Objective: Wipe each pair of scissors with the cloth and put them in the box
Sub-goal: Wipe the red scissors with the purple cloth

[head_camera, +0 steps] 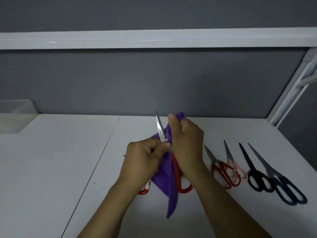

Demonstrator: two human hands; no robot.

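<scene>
Head view showed the left hand [144, 157] pinched on the red scissors [173, 162] near the pivot, blade up, while the right hand [186, 140] fisted the purple cloth [169, 186] over mid-table [51, 160]; box [15, 115] far left.

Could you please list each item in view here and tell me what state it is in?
Red scissors: held, blades open, being wiped.
Cloth: wrapped round one blade.
Left hand: gripping the scissors.
Right hand: gripping the cloth.
Four other scissors: closed, lying on the table.
Box: contents not visible.
</scene>
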